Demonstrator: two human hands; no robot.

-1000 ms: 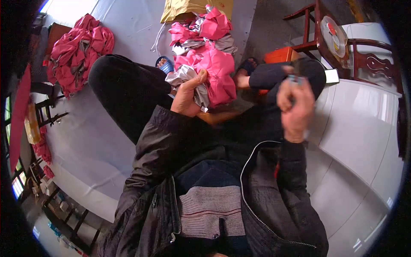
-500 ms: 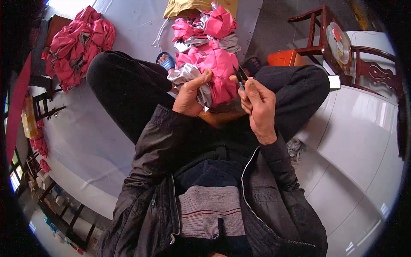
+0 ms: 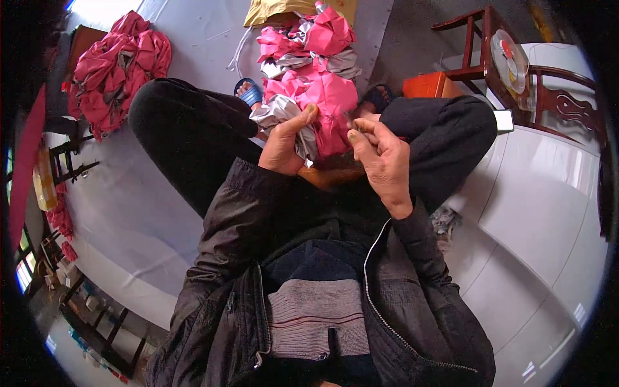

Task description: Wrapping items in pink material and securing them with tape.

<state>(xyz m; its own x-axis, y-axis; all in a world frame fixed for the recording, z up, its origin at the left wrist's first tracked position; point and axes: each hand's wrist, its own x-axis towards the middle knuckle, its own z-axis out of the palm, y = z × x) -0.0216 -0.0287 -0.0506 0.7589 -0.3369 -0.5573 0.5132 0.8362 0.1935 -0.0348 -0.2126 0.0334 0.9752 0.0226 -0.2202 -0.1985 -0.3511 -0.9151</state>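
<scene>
A bundle of pink cloth (image 3: 330, 97) with silver-grey parts lies between my knees. My left hand (image 3: 284, 145) is closed on the near left edge of it, with the thumb on top of the silver-grey cloth (image 3: 277, 109). At the bundle's right side, my right hand (image 3: 387, 164) grips small thread snips (image 3: 350, 121), their dark blades pointing toward the pink cloth. The snips are mostly hidden by my fingers and slightly blurred, so I cannot tell whether the blades touch the cloth.
A big heap of pink cloth (image 3: 122, 71) stands at the far left. Beyond the bundle lies a yellow sack (image 3: 300, 9). To the right are a dark wooden chair (image 3: 487, 48) bearing a clear round container (image 3: 509, 61), an orange box (image 3: 431, 86) and a white-screened phone (image 3: 504, 121).
My right hand has turned and dipped slightly, swinging the snips down and left against the line of the pink cloth. The blades, spread apart before, now show less. My left hand holds still.
</scene>
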